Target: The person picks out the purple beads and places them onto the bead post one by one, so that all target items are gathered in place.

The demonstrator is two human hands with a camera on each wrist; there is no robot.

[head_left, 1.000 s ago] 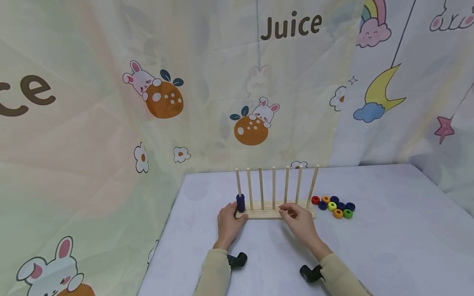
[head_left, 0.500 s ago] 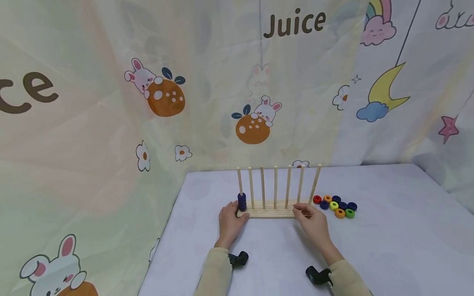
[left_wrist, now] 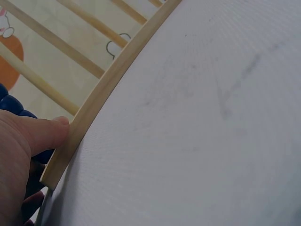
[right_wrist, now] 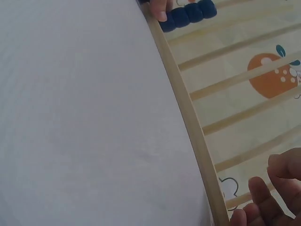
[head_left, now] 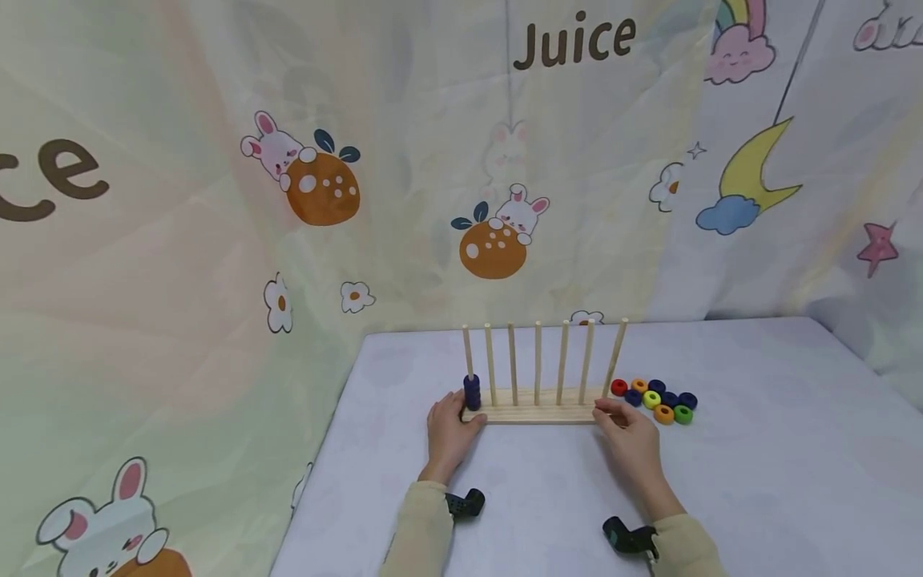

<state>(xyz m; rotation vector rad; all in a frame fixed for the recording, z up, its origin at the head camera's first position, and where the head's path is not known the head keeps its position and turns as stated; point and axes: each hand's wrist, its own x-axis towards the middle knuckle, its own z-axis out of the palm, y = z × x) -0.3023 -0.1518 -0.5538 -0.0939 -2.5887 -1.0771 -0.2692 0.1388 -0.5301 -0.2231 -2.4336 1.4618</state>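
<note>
A wooden peg rack [head_left: 537, 413] with several upright dowels stands on the white-covered table. Dark blue beads [head_left: 472, 393] are stacked on its leftmost dowel. My left hand [head_left: 449, 433] grips the rack's left end, and in the left wrist view its thumb [left_wrist: 54, 132] lies on the base's front edge. At the right end of the base is my right hand [head_left: 634, 441]. Its fingers [right_wrist: 259, 197] are loosely bent with nothing between them in the right wrist view. The other dowels carry no beads.
Loose beads lie right of the rack, including a red bead [head_left: 618, 388], a yellow bead [head_left: 651, 399], an orange bead [head_left: 663, 414], a green bead [head_left: 683, 414] and several blue ones. A printed curtain [head_left: 404, 240] hangs behind the table [head_left: 779, 449].
My right hand has slid rightward along the front of the rack, from its middle to its right end. The left hand keeps its grip at the left end.
</note>
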